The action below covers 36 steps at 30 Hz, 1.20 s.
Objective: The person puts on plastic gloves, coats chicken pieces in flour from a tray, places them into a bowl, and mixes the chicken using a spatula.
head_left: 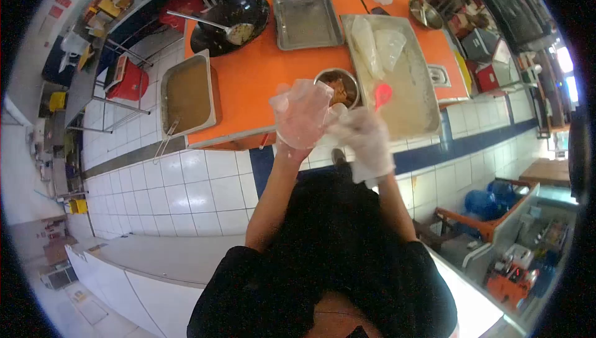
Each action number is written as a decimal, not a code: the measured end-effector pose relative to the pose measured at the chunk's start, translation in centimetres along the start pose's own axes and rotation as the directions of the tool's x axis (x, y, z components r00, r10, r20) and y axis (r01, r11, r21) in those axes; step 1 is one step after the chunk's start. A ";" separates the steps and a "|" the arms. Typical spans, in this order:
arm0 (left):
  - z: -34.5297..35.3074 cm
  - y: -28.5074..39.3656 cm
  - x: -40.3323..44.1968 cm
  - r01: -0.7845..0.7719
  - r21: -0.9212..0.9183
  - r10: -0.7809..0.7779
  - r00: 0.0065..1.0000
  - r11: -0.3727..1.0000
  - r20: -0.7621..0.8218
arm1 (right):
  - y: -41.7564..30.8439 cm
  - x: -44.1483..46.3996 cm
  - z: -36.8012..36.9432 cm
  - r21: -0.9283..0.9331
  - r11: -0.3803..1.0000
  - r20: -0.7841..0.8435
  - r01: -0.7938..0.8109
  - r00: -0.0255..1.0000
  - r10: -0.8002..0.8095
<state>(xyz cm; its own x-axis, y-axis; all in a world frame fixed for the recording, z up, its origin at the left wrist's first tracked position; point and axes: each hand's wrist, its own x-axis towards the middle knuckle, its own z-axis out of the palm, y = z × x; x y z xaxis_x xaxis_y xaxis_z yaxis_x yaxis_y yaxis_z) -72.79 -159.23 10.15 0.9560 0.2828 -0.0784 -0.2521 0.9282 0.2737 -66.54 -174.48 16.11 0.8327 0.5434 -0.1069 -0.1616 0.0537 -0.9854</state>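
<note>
My left hand (302,114), in a loose clear plastic glove, is raised palm up with its fingers stretched out. A pale translucent sheen covers its palm; I cannot tell whether this is only the glove or a thin sheet on it. Beside it, my right hand (366,142) wears a whitish glove, slightly blurred, with its fingers drawn together. What they hold, if anything, is hidden. Just beyond both hands is a steel bowl (354,81) with brownish-orange food (339,91). A pink-red spoon (383,94) lies on the large shallow tray (406,120) to the right.
Clear plastic bags (379,46) with pale contents lie on that tray. The orange table (285,68) also bears a metal tray (308,21), a black wok (251,12) with a ladle (239,33), a deep liquid-filled pan (187,99) and another steel bowl (426,13). White cabinets stand behind me.
</note>
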 end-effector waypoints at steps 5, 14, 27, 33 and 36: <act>4.2 -3.1 5.8 0.011 -0.135 0.010 0.989 0.991 0.149 | 1.2 7.2 -12.9 0.487 0.874 -0.239 0.016 0.964 0.115; 1.9 -12.6 12.1 -0.106 0.282 0.129 0.990 0.954 -0.064 | 0.5 12.4 -14.5 -0.150 0.934 0.062 -0.324 0.940 0.336; 2.1 -15.6 15.1 -0.247 0.840 0.412 0.911 0.484 0.030 | -2.0 15.7 -16.6 -0.381 0.918 0.181 -0.112 0.964 0.193; 3.1 -15.1 16.6 -0.148 0.024 0.150 0.967 0.989 -0.209 | -2.3 15.5 -18.3 -0.548 0.826 0.306 0.131 0.951 0.052; 2.0 -16.3 16.8 -0.059 0.057 0.068 0.982 0.997 -0.174 | 1.0 15.4 -17.6 -0.461 0.856 0.351 0.234 0.934 -0.067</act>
<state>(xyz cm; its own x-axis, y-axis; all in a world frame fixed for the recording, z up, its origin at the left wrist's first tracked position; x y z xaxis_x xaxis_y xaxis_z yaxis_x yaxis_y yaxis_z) -52.31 -170.10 6.31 0.8957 0.3832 -0.2255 -0.2992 0.8947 0.3317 -44.53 -180.79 11.12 0.6026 0.7980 0.0125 0.3010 -0.2128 -0.9296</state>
